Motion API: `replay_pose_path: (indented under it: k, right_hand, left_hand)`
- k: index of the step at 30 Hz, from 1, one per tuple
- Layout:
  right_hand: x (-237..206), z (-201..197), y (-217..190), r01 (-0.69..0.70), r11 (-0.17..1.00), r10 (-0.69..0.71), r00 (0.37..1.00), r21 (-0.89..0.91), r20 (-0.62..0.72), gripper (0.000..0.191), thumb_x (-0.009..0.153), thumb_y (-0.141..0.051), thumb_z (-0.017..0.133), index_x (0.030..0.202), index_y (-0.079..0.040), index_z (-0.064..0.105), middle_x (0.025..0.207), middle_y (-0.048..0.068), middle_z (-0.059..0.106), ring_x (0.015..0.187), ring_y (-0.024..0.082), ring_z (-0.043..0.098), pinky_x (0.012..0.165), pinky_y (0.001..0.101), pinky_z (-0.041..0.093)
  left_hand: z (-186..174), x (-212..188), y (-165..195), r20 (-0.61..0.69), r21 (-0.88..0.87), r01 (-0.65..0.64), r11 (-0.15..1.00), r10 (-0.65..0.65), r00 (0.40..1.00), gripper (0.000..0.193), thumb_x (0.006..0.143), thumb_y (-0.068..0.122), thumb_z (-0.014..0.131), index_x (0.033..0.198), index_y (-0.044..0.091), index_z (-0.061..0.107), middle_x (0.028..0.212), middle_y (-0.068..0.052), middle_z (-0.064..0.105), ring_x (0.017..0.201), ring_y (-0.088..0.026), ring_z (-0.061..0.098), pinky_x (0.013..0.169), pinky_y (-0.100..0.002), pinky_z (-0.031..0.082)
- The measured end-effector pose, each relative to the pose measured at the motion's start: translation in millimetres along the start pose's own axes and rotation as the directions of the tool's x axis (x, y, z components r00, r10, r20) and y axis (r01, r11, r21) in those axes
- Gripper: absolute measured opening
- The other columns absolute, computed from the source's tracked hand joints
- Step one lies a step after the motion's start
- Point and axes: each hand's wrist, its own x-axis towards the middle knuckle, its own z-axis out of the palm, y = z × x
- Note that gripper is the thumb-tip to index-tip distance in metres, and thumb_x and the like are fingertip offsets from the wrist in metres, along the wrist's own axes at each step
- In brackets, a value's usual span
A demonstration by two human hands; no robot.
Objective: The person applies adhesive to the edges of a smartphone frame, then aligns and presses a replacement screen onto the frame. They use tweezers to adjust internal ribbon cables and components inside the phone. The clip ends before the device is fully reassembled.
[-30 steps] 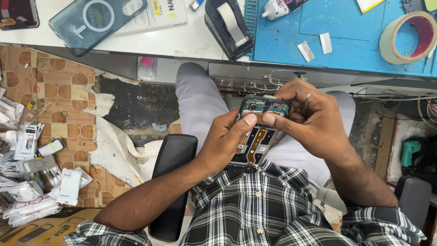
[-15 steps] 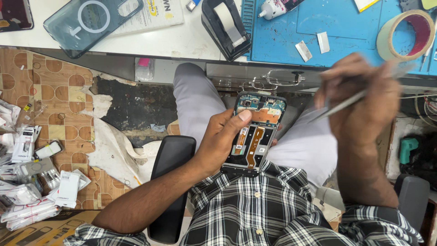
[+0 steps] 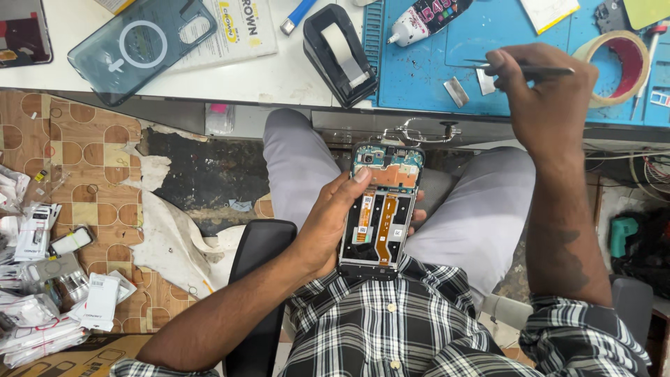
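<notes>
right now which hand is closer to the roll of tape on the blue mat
Right. The right hand, holding tweezers, is over the blue mat just beside the tape roll; the left hand holds the opened phone down over the lap.

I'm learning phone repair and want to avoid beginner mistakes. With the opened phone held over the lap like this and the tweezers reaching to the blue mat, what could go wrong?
The opened phone rests only in the left hand, above the lap rather than the bench, so it could slip or shed loose parts toward the floor. The right hand holds tweezers over small metal pieces on the blue mat; such tiny parts might flick away.
</notes>
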Motion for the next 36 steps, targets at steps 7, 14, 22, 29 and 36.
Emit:
replay_pose_path:
  k: [7, 14, 22, 29, 36]
  right_hand:
    - [-29.2, -16.1, -50.2, -0.246, 0.653, 0.257, 0.962, 0.717, 0.096, 0.021, 0.092, -0.008, 0.081, 0.104, 0.006, 0.070, 0.096, 0.016, 0.072, 0.076, 0.019, 0.073, 0.069, 0.0279, 0.064]
    - [-46.6, -28.0, -89.0, -0.157, 0.900, 0.137, 0.988, 0.406, 0.076, 0.019, 0.095, -0.008, 0.080, 0.103, 0.005, 0.069, 0.096, 0.017, 0.072, 0.081, 0.021, 0.075, 0.070, 0.0275, 0.065]
    - [-39.5, -25.0, -104.9, -0.086, 0.957, 0.065, 0.994, 0.278, 0.083, 0.020, 0.095, -0.010, 0.079, 0.105, 0.004, 0.070, 0.096, 0.016, 0.074, 0.088, 0.020, 0.076, 0.077, 0.0270, 0.061]
    - [-48.0, -26.0, -101.8, -0.067, 0.970, 0.042, 0.993, 0.233, 0.111, 0.016, 0.098, -0.008, 0.076, 0.107, 0.005, 0.070, 0.101, 0.018, 0.075, 0.091, 0.022, 0.076, 0.077, 0.0283, 0.061]
    - [-50.0, -21.0, -83.2, -0.321, 0.685, 0.240, 0.947, 0.654, 0.213, 0.016, 0.104, -0.005, 0.075, 0.106, 0.009, 0.070, 0.100, 0.019, 0.075, 0.092, 0.023, 0.077, 0.081, 0.0323, 0.065]
  left_hand:
    - [-2.0, -2.5, -4.1, -0.007, 0.129, -0.098, 0.987, 0.100, 0.995, 0.064, 0.110, 0.045, 0.046, 0.143, -0.010, 0.050, 0.125, -0.026, 0.067, 0.110, -0.032, 0.073, 0.087, -0.039, 0.065]
    - [-5.2, -2.3, -6.9, 0.020, 0.308, -0.174, 0.935, 0.177, 0.984, 0.061, 0.109, 0.045, 0.040, 0.144, -0.005, 0.048, 0.132, -0.023, 0.066, 0.113, -0.031, 0.073, 0.088, -0.037, 0.068]
    - [-6.8, -2.0, -8.9, 0.035, 0.336, -0.200, 0.920, 0.200, 0.979, 0.058, 0.112, 0.042, 0.038, 0.145, -0.004, 0.046, 0.136, -0.023, 0.064, 0.118, -0.031, 0.072, 0.091, -0.038, 0.068]
    - [-7.4, -2.5, -9.0, 0.055, 0.364, -0.230, 0.902, 0.226, 0.973, 0.056, 0.113, 0.040, 0.037, 0.148, -0.004, 0.044, 0.140, -0.022, 0.062, 0.123, -0.030, 0.070, 0.099, -0.037, 0.066]
    - [-7.2, -5.1, -7.5, 0.057, 0.349, -0.193, 0.917, 0.184, 0.981, 0.057, 0.112, 0.041, 0.037, 0.147, -0.004, 0.044, 0.137, -0.022, 0.063, 0.116, -0.030, 0.072, 0.093, -0.037, 0.067]
